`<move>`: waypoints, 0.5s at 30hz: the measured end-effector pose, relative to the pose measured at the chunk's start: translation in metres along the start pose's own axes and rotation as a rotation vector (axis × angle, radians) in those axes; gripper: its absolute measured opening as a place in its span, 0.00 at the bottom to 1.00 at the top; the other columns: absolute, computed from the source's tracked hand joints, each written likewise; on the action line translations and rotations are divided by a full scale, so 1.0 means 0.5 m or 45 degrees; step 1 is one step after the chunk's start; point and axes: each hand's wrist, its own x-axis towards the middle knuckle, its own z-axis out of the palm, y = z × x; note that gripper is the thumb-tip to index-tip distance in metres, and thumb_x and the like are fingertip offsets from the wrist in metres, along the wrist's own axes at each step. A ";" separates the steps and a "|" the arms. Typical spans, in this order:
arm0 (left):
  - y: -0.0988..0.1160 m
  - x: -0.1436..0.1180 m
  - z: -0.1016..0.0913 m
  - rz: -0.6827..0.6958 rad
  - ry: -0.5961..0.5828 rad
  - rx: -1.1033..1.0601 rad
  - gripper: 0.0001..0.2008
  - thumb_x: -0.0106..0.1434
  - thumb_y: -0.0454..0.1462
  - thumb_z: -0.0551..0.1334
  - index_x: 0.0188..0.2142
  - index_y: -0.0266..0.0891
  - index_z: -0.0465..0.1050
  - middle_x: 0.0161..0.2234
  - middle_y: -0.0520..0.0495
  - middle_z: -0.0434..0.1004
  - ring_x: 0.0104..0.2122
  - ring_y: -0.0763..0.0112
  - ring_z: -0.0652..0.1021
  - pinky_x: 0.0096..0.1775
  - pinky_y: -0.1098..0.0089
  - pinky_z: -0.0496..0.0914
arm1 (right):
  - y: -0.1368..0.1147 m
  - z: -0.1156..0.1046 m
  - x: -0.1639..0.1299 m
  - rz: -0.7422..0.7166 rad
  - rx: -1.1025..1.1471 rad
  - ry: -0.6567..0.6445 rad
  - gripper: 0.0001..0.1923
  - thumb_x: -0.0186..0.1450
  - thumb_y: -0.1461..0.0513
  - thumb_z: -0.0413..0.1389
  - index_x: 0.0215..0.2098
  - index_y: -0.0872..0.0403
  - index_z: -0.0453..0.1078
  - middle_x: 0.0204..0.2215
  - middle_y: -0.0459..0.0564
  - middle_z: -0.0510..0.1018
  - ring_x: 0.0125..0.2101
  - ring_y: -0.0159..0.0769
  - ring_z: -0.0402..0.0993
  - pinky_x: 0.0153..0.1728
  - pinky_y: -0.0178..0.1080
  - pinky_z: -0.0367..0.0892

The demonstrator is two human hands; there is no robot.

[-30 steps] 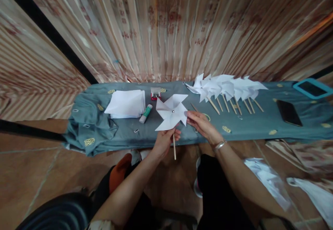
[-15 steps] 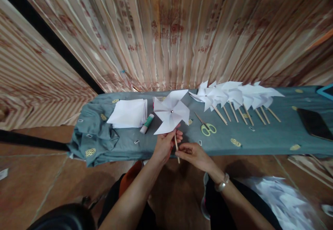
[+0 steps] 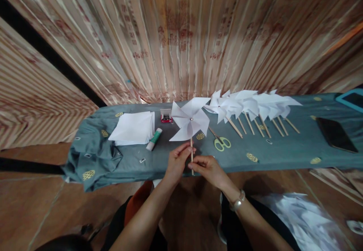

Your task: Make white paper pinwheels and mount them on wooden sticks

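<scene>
left hand [image 3: 177,161], right hand [image 3: 206,168], fingers pinched together

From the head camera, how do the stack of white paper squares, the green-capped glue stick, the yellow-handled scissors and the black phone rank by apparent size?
1. Stack of white paper squares, largest.
2. Black phone.
3. Yellow-handled scissors and green-capped glue stick: these look too alike to rank.

One held pinwheel [image 3: 190,124], one scissors [image 3: 221,143], one glue stick [image 3: 154,138], one phone [image 3: 336,134]
</scene>
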 end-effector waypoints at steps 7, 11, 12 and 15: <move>-0.007 -0.001 -0.009 -0.005 0.034 0.110 0.13 0.44 0.40 0.74 0.32 0.39 0.83 0.31 0.46 0.84 0.31 0.69 0.79 0.37 0.70 0.72 | 0.002 0.003 -0.004 -0.002 -0.035 0.034 0.16 0.58 0.51 0.60 0.21 0.53 0.71 0.18 0.41 0.69 0.22 0.29 0.60 0.26 0.34 0.55; -0.005 0.000 -0.013 0.032 0.031 0.153 0.12 0.45 0.39 0.73 0.31 0.40 0.83 0.30 0.48 0.83 0.29 0.70 0.78 0.37 0.70 0.71 | -0.012 -0.021 -0.007 -0.003 -0.022 0.051 0.16 0.56 0.50 0.63 0.24 0.53 0.74 0.20 0.43 0.73 0.23 0.30 0.64 0.27 0.34 0.59; -0.005 0.000 -0.014 0.038 0.030 0.162 0.11 0.46 0.38 0.73 0.31 0.40 0.83 0.29 0.48 0.83 0.29 0.71 0.77 0.37 0.70 0.71 | -0.016 -0.036 -0.007 -0.009 -0.008 0.075 0.15 0.55 0.49 0.64 0.25 0.53 0.76 0.22 0.44 0.75 0.24 0.31 0.66 0.28 0.35 0.61; -0.005 -0.001 -0.013 0.034 0.024 0.180 0.09 0.47 0.37 0.73 0.30 0.40 0.83 0.28 0.48 0.83 0.29 0.71 0.77 0.36 0.71 0.71 | -0.023 -0.092 -0.002 -0.030 0.055 0.294 0.18 0.55 0.45 0.63 0.27 0.52 0.77 0.24 0.48 0.79 0.26 0.34 0.70 0.30 0.37 0.66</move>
